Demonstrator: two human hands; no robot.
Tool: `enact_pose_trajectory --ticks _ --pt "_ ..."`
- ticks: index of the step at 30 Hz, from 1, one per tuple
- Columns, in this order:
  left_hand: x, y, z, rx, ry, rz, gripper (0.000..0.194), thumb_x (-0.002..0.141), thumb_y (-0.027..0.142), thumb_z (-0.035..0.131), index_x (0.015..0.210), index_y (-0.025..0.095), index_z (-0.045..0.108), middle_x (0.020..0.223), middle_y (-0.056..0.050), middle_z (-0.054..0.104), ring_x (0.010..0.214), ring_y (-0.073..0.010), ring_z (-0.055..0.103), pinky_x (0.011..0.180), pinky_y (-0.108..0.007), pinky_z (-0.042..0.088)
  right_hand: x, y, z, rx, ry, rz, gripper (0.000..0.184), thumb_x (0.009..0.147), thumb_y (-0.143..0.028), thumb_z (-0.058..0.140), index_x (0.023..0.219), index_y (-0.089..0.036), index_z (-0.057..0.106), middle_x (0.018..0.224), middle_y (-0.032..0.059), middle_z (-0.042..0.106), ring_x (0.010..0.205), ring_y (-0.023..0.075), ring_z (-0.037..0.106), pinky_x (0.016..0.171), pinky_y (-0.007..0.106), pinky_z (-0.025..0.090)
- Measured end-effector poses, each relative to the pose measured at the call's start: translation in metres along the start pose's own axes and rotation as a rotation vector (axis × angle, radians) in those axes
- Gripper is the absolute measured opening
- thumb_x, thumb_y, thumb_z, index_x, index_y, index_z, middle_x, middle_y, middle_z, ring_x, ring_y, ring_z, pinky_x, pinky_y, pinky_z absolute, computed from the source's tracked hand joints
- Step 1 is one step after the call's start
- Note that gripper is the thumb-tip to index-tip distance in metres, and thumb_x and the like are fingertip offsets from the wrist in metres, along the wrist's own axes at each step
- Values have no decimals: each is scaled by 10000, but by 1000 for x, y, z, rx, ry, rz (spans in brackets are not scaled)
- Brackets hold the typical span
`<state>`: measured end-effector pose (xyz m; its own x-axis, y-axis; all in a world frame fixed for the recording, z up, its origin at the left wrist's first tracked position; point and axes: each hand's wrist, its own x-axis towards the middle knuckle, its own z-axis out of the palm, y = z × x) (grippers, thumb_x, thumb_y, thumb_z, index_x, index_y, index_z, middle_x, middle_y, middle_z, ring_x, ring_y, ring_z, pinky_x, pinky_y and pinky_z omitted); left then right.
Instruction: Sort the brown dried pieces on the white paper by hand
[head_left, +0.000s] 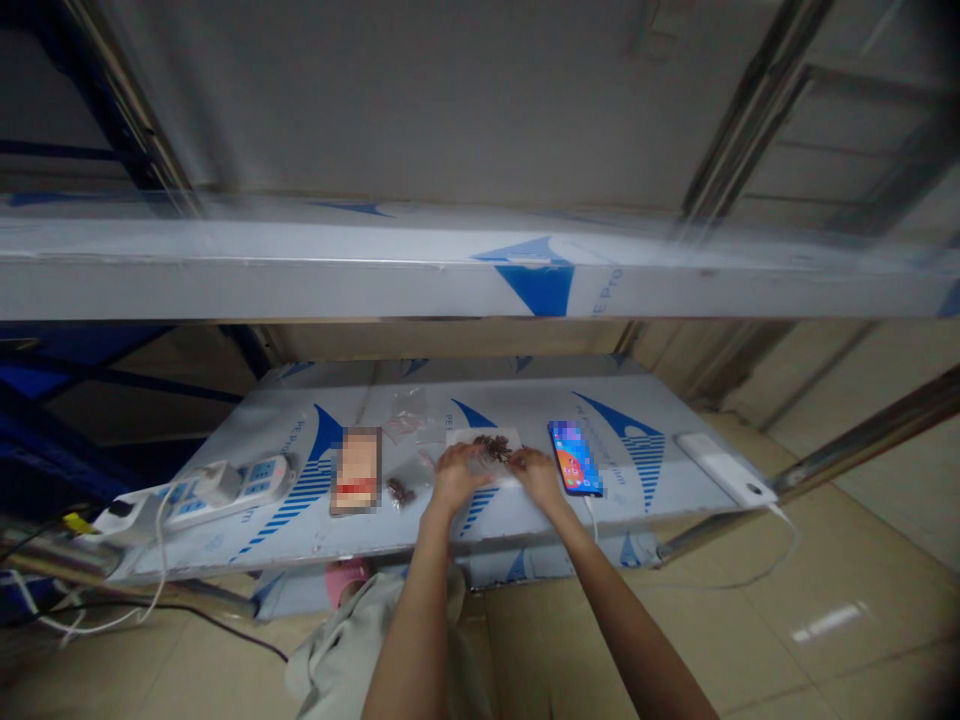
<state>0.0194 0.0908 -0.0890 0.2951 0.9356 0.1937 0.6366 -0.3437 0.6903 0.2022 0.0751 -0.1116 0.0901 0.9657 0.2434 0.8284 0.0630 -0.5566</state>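
My left hand (456,470) and my right hand (536,470) rest close together on the low metal shelf (645,420), fingers curled over a clear plastic bag (480,462). Just beyond the fingertips lies a white sheet with a pile of small dark reddish-brown bits (493,446). What the fingers pinch is too small to make out. A second small pile of the dark bits (400,491) lies left of my left hand. More clear bags (405,420) lie behind.
A lit phone (574,458) on a cable lies right of my right hand. A white power bank (726,468) sits at the shelf's right end, a power strip (225,485) at the left. A blurred card (355,470) lies between. An upper shelf (450,270) overhangs.
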Motion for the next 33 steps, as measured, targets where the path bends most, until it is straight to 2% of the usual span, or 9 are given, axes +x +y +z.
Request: enact_pose_trajectory --ticks 3,7,9,13,19,24,28,30,33 --pt "-1 1 1 16 -15 -10 530 549 323 699 1048 231 546 1088 -57 554 1045 -218 467 906 -363 348 5 -10 -1 261 0 54 191 725 -299 502 752 -167 638 751 43 662 701 160 594 654 240 424" --pt "1 2 2 15 -14 -11 515 554 329 694 1038 223 554 1087 -56 559 1054 -221 463 925 -367 336 10 -29 -4 411 -106 -52 202 716 -318 511 733 -179 655 746 32 668 689 158 597 645 240 431" --pt "2 3 2 6 6 -21 511 550 317 700 1032 225 560 1092 -53 560 1068 -223 456 941 -370 324 11 -31 -6 372 -76 -44 227 744 -319 475 745 -185 658 765 38 667 715 160 595 670 249 429" --pt "1 1 1 -14 36 -13 518 547 289 704 1039 222 559 1082 -55 564 1051 -221 470 938 -376 331 14 -19 -7 103 155 67 236 779 -294 435 796 -174 638 852 58 643 816 164 569 745 258 398" --pt "-1 -1 1 30 -6 -12 536 545 318 700 1049 214 552 1108 -70 549 1049 -227 469 939 -391 315 14 1 6 -279 0 28 151 745 -251 516 777 -173 641 825 78 640 839 193 555 737 269 370" --pt "-1 1 0 65 -34 -32 519 552 323 691 1045 236 552 1107 -59 550 1056 -225 464 940 -381 309 14 0 9 10 49 61 186 740 -276 492 746 -167 643 791 63 658 777 176 586 706 261 404" --pt "-1 3 0 50 -14 -25 486 564 334 682 1023 231 562 1086 -56 563 1037 -223 476 925 -381 327 13 -18 6 347 -63 30 216 709 -343 520 727 -175 654 720 35 667 672 161 597 626 239 427" --pt "-1 3 0 39 2 -16 483 573 332 677 1030 228 560 1088 -57 563 1032 -221 480 923 -379 332 12 -25 2 345 -89 -6 238 730 -364 501 740 -186 658 735 33 666 690 161 593 641 239 422" --pt "-1 2 0 28 15 -15 495 574 326 679 1043 225 556 1096 -61 557 1033 -223 482 930 -382 326 14 -26 -3 133 82 54 270 791 -344 431 826 -185 647 844 58 654 790 168 575 721 261 394"
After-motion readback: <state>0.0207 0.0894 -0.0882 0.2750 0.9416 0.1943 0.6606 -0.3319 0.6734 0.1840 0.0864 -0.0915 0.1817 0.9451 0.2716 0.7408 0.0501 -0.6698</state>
